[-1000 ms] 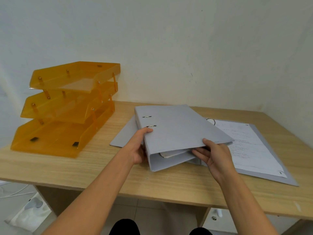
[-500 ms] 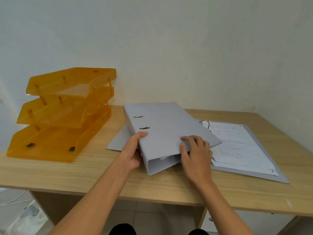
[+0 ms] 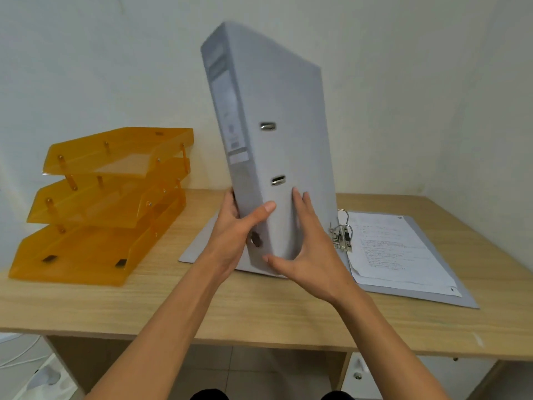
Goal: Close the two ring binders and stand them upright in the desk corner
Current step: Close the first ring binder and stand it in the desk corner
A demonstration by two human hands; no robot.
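Observation:
A closed grey ring binder [image 3: 277, 119] is held upright in front of me, spine towards me, tilted a little to the left. My left hand [image 3: 233, 229] grips the lower spine, thumb across the cover. My right hand [image 3: 311, 249] lies flat on the lower cover with its thumb under the bottom edge. A second grey binder [image 3: 418, 290] lies open and flat on the wooden desk [image 3: 259, 313] behind and to the right. Its metal ring mechanism [image 3: 343, 235] stands up, and printed sheets [image 3: 395, 249] rest on its right half. Its left cover [image 3: 199, 249] shows beneath my left hand.
An orange see-through letter tray with three tiers [image 3: 106, 203] stands at the desk's left. White walls meet in a corner at the back right [image 3: 450, 140]. Bare desk surface lies behind the open binder there. White cables [image 3: 17, 359] lie on the floor at lower left.
The binder was lying flat with my hands pressing its cover shut. Both hands have since swung it up off the desk to stand on end.

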